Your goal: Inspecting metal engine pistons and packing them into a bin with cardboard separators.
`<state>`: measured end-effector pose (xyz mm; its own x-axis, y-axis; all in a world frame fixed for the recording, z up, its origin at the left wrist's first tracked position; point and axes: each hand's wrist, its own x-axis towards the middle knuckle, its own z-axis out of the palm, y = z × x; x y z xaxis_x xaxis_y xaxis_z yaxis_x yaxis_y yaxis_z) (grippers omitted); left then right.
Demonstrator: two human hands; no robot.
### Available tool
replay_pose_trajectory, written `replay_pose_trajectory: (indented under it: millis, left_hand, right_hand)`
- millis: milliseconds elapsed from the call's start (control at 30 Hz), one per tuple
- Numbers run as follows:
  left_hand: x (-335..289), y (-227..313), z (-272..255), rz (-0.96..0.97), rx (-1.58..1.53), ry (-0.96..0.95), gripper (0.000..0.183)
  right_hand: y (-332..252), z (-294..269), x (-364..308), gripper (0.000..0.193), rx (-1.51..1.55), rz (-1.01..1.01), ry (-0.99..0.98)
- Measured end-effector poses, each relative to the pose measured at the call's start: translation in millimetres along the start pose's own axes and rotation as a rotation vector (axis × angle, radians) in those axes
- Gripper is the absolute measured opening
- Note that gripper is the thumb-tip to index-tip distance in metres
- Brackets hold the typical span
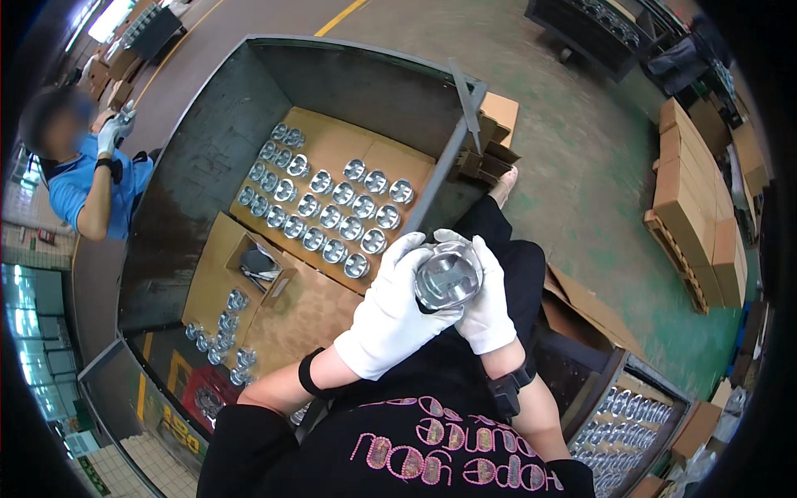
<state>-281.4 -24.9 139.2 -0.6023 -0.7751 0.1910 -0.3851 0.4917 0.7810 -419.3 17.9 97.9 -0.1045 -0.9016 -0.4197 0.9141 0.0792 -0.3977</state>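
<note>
A shiny silver engine piston (450,279) is held up in front of my chest, its hollow underside toward me. My left hand (400,305), in a white glove, wraps around its left side and lower edge. Closed along the piston's right side is my right hand (488,303), gloved the same way. Beyond my left hand, several rows of similar pistons (330,217) stand on a cardboard sheet (398,156) inside a large dark metal bin (187,158). More pistons (226,322) are grouped at the bin's nearer left end.
A small open cardboard box (281,286) with dark items sits in the bin. A red crate (199,390) is at lower left. Another piston-filled bin (594,390) stands at lower right. Cartons (685,203) are stacked on a pallet. A gloved co-worker (95,187) stands left.
</note>
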Motion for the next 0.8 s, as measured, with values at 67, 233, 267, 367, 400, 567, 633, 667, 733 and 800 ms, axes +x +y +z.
replay_pose_trajectory:
  millis: [67,233,267,367,400,567,633,667,733,800]
  left_hand:
    - [2.2,2.0,-11.5,-0.048,0.031,0.009,0.076]
    - [10.6,-10.9,-48.3,-0.053,0.125,0.065,0.072]
    - [12.5,-13.1,-62.1,-0.032,0.169,0.067,0.071]
    - [23.1,-24.8,-115.4,-0.25,0.368,0.017,0.064]
    - [33.8,-27.3,-130.9,-0.327,0.425,0.021,0.065]
    - [126.1,-98.9,-184.9,-0.716,0.425,-0.053,0.05]
    - [156.7,-169.5,-190.3,-0.607,0.468,-0.021,0.039]
    - [174.5,-208.1,-185.9,-0.624,0.49,-0.031,0.038]
    - [207.7,-273.4,-159.4,-0.654,0.361,-0.027,0.04]
    - [210.5,-370.0,-132.2,-0.555,0.418,0.073,0.04]
  right_hand:
    - [5.3,10.3,4.3,0.049,-0.048,0.006,0.003]
    - [17.1,43.4,19.4,0.054,-0.173,0.044,-0.12]
    - [21.1,48.9,23.1,0.054,-0.375,-0.041,-0.146]
    - [8.4,58.9,37.4,0.032,-1.111,-0.366,-0.146]
    - [7.0,53.7,50.3,0.032,-1.106,-0.364,-0.141]
    - [-7.0,39.6,120.7,0.018,-1.536,-0.968,-0.151]
    - [-2.3,43.5,141.9,0.015,-1.65,-1.125,-0.211]
    - [0.7,44.0,148.4,0.015,-1.703,-1.1,-0.213]
    - [7.5,32.3,160.2,0.009,-1.798,-1.106,-0.143]
    - [16.1,32.7,160.9,0.007,-1.972,-0.967,-0.165]
